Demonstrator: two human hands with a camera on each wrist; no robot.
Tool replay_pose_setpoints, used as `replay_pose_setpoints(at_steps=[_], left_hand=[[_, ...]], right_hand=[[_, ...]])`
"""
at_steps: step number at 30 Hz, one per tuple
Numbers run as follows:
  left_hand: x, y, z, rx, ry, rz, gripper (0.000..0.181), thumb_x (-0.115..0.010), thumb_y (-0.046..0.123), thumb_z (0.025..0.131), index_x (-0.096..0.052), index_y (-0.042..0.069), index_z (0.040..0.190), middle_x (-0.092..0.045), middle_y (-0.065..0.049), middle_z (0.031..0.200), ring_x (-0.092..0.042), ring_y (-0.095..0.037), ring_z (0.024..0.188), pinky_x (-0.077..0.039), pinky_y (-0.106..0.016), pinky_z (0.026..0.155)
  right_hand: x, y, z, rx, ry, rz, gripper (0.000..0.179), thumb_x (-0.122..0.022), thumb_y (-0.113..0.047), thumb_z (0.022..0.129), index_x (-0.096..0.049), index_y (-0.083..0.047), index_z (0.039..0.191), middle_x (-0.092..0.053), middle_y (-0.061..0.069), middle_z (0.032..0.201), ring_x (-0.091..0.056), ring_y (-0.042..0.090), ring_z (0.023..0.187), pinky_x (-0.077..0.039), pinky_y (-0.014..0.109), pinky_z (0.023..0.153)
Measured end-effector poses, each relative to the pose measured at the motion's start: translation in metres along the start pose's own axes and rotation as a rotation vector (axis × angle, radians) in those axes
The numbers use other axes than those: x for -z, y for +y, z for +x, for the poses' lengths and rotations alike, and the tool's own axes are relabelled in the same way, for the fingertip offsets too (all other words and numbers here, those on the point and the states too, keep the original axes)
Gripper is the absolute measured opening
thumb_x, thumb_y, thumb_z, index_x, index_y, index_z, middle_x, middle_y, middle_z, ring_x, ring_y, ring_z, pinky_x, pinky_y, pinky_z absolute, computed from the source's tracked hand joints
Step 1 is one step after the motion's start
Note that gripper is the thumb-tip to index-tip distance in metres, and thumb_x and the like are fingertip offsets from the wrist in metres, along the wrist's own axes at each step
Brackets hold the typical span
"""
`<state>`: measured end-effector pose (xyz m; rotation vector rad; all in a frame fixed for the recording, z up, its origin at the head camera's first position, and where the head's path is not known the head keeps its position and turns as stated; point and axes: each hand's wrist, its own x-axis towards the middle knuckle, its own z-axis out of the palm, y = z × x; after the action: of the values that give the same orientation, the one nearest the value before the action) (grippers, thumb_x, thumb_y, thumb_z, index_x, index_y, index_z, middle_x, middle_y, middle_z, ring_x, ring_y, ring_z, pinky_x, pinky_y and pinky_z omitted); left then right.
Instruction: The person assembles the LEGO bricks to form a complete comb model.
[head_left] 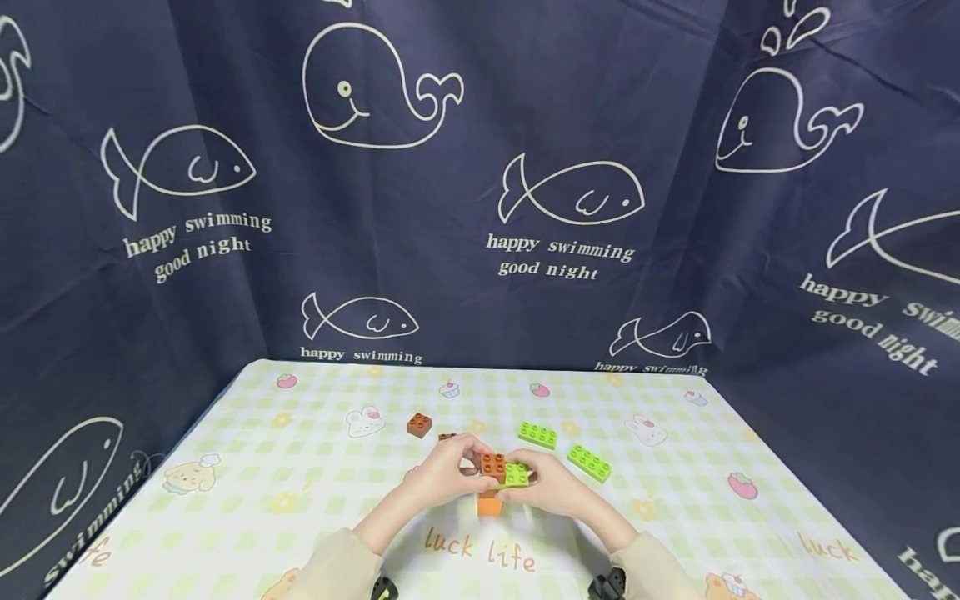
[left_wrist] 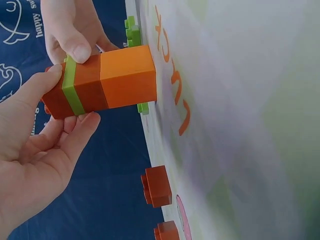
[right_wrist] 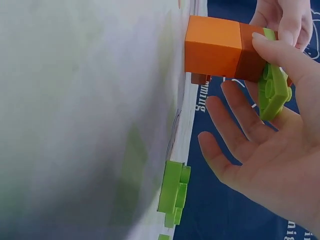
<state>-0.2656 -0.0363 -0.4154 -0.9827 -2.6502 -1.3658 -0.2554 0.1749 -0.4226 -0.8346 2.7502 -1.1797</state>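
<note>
Holding a stack of blocks (left_wrist: pixel 102 80) upright on the checked tablecloth (head_left: pixel 225 525).
Built, from the base up, of an orange block (left_wrist: pixel 129 76), a lower brown block (left_wrist: pixel 91 85), a green brick (head_left: pixel 516 474) jutting toward the right palm, and an upper brown block (head_left: pixel 492 463). Pinching the upper brown block between thumb and fingers of the left hand (head_left: pixel 450 469); gripping the stack lightly with the right hand (head_left: pixel 543 479), outer fingers loosely spread. Scattered farther back with loose brown blocks (head_left: pixel 419 425) and loose green bricks (head_left: pixel 537 434).
</note>
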Motion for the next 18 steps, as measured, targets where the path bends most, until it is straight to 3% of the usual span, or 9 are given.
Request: replay_pose_setpoints(at_steps=[9,14,18], left_hand=[[-0.002,-0.002,-0.001,0.009,0.007,0.013,0.028,-0.075,0.023,0.079,-0.063,0.012,0.101,-0.061,0.008,0.089,-0.059,-0.007,0.088,-0.055,-0.023,0.078],[-0.003,-0.002,-0.001,-0.010,0.011,-0.012,0.026,-0.075,0.020,0.079,-0.063,0.012,0.100,-0.061,0.006,0.090,-0.059,-0.008,0.088,-0.056,-0.025,0.080],[-0.004,-0.003,-0.001,-0.028,0.012,-0.030,0.025,-0.075,0.018,0.079,-0.063,0.009,0.099,-0.061,0.003,0.090,-0.059,-0.011,0.088,-0.057,-0.027,0.080]], right_hand=[[0.006,0.000,-0.004,0.035,0.001,-0.020,0.044,-0.074,-0.034,0.078,-0.064,-0.009,0.113,-0.065,0.003,0.108,-0.057,0.014,0.095,-0.051,0.028,0.079],[0.011,0.001,-0.007,-0.008,-0.010,-0.045,0.048,-0.075,-0.035,0.076,-0.063,-0.011,0.116,-0.064,0.002,0.111,-0.056,0.017,0.097,-0.053,0.042,0.083],[0.015,0.003,-0.009,-0.022,-0.016,-0.053,0.051,-0.077,-0.030,0.074,-0.062,-0.009,0.118,-0.063,0.003,0.111,-0.057,0.019,0.095,-0.054,0.041,0.082]])
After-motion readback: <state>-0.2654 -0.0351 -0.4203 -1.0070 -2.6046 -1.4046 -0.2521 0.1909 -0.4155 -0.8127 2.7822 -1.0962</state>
